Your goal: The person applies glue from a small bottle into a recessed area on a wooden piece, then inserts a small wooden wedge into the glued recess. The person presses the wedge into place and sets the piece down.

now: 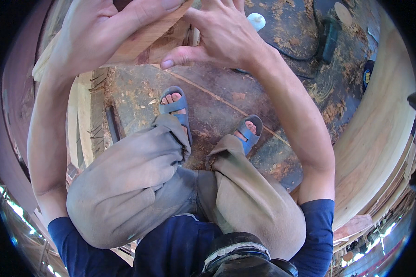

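A reddish-brown piece of wood (155, 40) slants across the top of the view, in front of me. My left hand (94, 39) grips it from the left, with the thumb lying along its upper face; the other fingers are partly cut off by the picture's edge. My right hand (224, 34) is at the wood's right end, its thumb stretched out toward the left and apart from the fingers. The right fingers reach the wood near the upper edge, where their tips are hidden. Nothing shows in the right hand.
Shavings and dust cover the dark floor (217, 87) around my sandals. A green angle grinder (329, 39) with a round disc lies at the far right, its cord nearby. A white round-topped object (256, 21) stands beyond my right wrist. Large pale timber (379, 120) curves along the right; a dark rod (112, 124) lies left.
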{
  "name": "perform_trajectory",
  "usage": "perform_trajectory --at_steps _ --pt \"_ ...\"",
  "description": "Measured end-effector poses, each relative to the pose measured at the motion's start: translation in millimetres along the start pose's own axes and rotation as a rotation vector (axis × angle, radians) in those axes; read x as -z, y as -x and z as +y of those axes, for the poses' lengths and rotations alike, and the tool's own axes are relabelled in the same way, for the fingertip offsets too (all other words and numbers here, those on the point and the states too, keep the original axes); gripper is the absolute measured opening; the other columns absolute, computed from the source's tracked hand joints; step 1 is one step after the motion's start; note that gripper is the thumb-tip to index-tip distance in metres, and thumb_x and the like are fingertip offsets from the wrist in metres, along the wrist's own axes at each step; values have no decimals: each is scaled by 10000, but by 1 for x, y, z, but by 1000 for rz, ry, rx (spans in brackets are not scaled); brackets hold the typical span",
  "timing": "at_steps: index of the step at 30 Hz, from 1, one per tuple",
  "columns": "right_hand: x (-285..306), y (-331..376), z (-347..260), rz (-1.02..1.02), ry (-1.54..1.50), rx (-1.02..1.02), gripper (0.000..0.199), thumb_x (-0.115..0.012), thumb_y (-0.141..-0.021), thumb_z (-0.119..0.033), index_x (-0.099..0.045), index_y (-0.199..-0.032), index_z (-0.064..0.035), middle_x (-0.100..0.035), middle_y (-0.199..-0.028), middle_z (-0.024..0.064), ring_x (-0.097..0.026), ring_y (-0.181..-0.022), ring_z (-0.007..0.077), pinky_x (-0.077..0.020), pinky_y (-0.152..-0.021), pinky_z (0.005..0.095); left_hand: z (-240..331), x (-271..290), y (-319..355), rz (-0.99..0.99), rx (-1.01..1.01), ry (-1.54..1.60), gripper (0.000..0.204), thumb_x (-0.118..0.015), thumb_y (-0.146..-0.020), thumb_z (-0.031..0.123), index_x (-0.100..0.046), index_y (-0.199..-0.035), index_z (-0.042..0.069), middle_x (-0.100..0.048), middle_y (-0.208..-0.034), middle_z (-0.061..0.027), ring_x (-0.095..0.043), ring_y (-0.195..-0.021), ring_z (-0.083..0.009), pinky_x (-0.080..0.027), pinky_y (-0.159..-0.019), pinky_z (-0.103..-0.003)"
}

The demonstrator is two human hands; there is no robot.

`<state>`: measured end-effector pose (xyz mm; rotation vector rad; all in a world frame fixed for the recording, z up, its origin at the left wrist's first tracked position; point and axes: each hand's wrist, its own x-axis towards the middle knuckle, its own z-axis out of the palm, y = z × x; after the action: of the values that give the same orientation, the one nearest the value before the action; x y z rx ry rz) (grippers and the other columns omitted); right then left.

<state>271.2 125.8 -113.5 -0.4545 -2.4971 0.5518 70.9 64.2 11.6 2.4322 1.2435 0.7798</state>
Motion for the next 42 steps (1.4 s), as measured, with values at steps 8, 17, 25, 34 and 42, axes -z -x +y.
perform_trajectory --at_steps 8,17,25,34,42 --pt "0 17 12 222 -82 -124 871 -709 -930 -673 -511 -1581 -128 -204 -1691 394 -250 -1551 587 -264 -1242 645 6 -1 0 8 50 7 554 -705 -970 232 -592 -1405 -91 -557 -1260 -153 -573 -1151 -237 -474 -1010 -357" --pt "-2 117 27 257 -248 -681 256 -803 -965 -314 -774 -886 -72 -774 -881 127 -742 -830 317 -584 -757 433 3 11 3 -63 252 11 480 -702 -955 205 -658 -1388 2 -595 -1362 -165 -587 -1275 -312 -401 -1153 -400" --pt "14 318 35 577 101 -1376 339 -674 -1052 -267 -747 -1238 6 -745 -1275 203 -718 -1190 354 -554 -1027 442 -5 20 13 -142 262 -13 541 -636 -1022 201 -562 -1492 -55 -474 -1516 -195 -482 -1425 -318 -360 -1197 -401" --pt "15 403 87 460 319 -1382 479 -537 -1104 -194 -535 -1528 29 -487 -1629 234 -415 -1548 384 -360 -1264 444 -17 24 27 -141 302 67 571 -598 -1071 245 -518 -1535 -78 -447 -1536 -211 -468 -1432 -318 -348 -1208 -412" --pt "10 387 95 341 397 -1216 350 -586 -1082 -164 -687 -1363 19 -627 -1501 221 -547 -1462 356 -442 -1208 411 -17 25 30 -159 314 20 590 -607 -1067 258 -512 -1528 -99 -438 -1546 -235 -472 -1431 -327 -345 -1215 -429"
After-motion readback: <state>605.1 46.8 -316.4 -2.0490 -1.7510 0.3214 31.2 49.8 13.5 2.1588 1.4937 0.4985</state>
